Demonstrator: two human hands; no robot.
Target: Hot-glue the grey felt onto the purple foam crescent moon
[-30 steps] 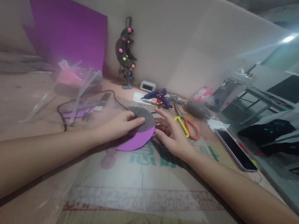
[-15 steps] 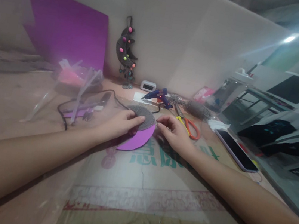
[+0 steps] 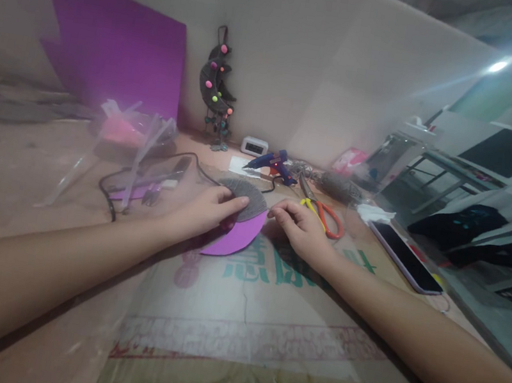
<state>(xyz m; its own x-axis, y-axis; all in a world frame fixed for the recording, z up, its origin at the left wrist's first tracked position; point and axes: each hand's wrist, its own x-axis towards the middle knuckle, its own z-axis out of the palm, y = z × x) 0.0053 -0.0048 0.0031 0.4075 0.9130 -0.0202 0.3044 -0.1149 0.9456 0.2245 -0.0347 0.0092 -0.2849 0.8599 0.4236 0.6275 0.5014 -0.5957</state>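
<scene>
A crescent-shaped purple piece (image 3: 236,238), flat like foam sheet or card, has its upper part wound closely with grey yarn (image 3: 248,198). My left hand (image 3: 220,208) is closed on it, thumb on top of the wound part and fingers hidden beneath. The bare purple tip points down and left, above the cardboard. Close by the right edge of the crescent, my right hand (image 3: 292,223) is closed in a pinch, thumb against forefinger. A tiny dark bit of yarn seems to show at its fingertips, though most of the strand cannot be made out.
Behind the hands lie a blue glue gun (image 3: 270,163), orange-and-yellow-handled scissors (image 3: 329,219) and a roll of grey yarn (image 3: 341,187). A phone (image 3: 403,257) is at right. A decorated moon hanging (image 3: 217,85) and purple sheet (image 3: 122,54) stand against the wall. Printed cardboard (image 3: 261,341) covers the tabletop.
The fingers of my right hand have drawn closer together into a pinch beside the crescent. My left hand and the crescent stay almost where they were.
</scene>
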